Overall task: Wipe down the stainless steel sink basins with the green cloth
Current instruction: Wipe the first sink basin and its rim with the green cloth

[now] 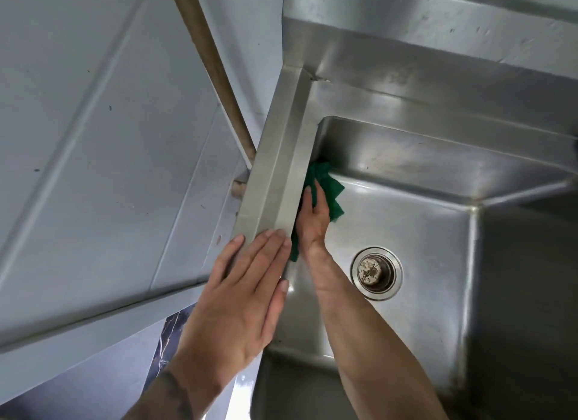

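Down in the sink basin (406,232) the right hand (312,219) presses the green cloth (331,197) flat-fingered against the side wall, the left hand (247,282) lying flat, fingers straight, on the rim (275,175).

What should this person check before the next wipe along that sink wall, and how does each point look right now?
1. Green cloth under control: ok, the right hand presses it with straight fingers against the left wall of the basin.
2. Body braced: ok, the left hand lies flat on the sink rim.
3. Wiping path free: ok, only the drain strainer shows on the basin floor.
4. Cloth away from the drain: ok, they are apart.
5. Cloth damp and clean enough: cannot tell.
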Demonstrator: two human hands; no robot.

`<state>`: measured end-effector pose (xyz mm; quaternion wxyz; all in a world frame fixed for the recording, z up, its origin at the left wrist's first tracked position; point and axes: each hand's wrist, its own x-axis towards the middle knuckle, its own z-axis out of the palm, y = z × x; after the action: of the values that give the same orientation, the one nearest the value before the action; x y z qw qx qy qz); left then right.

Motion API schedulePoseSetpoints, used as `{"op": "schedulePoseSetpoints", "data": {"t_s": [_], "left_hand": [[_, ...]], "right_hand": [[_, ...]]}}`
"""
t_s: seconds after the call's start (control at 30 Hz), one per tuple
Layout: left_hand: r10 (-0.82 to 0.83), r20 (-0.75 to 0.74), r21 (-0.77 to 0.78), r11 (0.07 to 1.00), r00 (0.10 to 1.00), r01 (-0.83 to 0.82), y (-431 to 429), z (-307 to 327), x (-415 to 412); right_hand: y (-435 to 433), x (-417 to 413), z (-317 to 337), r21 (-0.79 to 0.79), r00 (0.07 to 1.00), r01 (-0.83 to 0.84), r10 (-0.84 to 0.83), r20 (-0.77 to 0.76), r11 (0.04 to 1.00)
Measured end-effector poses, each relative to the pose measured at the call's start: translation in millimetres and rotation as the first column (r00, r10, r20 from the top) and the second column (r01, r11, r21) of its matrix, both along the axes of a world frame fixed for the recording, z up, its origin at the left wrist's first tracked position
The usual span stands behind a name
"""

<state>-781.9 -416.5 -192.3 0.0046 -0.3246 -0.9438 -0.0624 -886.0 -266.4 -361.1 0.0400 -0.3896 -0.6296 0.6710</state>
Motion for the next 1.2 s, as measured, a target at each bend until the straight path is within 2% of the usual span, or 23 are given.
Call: {"op": "schedulePoseSetpoints", "data": {"t_s": [0.07,0.1,0.2,0.37,0.5,0.6,0.73,0.83,0.97,1.1,1.2], "left_hand": [[0.001,0.002,-0.004,1.000,1.000,-0.001,-0.5,1.4,0.2],[-0.001,0.002,-0.006,1.000,1.000,0.001,0.1,1.7,0.5],[-0.002,-0.003,-0.015,1.000,1.000,0.002,0.1,2.3,1.6],[0.001,-0.014,-0.017,1.000,1.000,-0.002,1.4,2.9,0.2],[-0.004,-0.006,-0.017,1.000,1.000,0.004,0.1,1.7,0.4],[-0.004,-0.005,-0.023,1.000,1.000,0.004,-0.3,1.3,0.6],[-0.004,-0.002,-0.029,1.000,1.000,0.004,-1.0,1.0,0.0],[-0.001,-0.003,-0.032,0.999,1.000,0.001,0.4,1.7,0.2],[0.004,-0.008,-0.018,1.000,1.000,-0.004,0.4,1.6,0.3],[0.007,0.005,-0.027,1.000,1.000,-0.006,0.8,3.4,0.0],[0.009,0.016,-0.020,1.000,1.000,-0.009,0.5,4.2,0.0]], "right_hand": [[3.3,3.9,8.8,-0.131,1.000,0.021,-0.022,-0.007,0.991],[4.3,7.7,17.4,-0.146,1.000,0.001,-0.005,-0.022,0.989],[5.5,15.3,50.8,-0.043,0.993,-0.088,0.084,-0.085,0.995],[8.7,1.7,54.5,0.124,0.991,-0.067,0.080,-0.105,0.990],[9.7,-16.9,55.3,0.032,0.999,-0.050,0.050,-0.016,0.998],[6.1,-5.6,88.7,0.084,0.988,0.005,0.008,-0.154,0.996],[5.5,7.4,105.5,0.107,0.945,-0.014,0.048,-0.324,0.994],[7.6,-7.3,88.1,0.158,0.969,-0.016,0.054,-0.243,0.987],[7.4,-18.7,68.3,0.059,0.998,-0.024,0.028,-0.060,0.998],[-0.7,16.9,101.0,0.103,0.979,-0.039,0.059,-0.197,0.994],[-6.1,35.3,96.4,0.101,0.961,-0.066,0.090,-0.261,0.993]]}}
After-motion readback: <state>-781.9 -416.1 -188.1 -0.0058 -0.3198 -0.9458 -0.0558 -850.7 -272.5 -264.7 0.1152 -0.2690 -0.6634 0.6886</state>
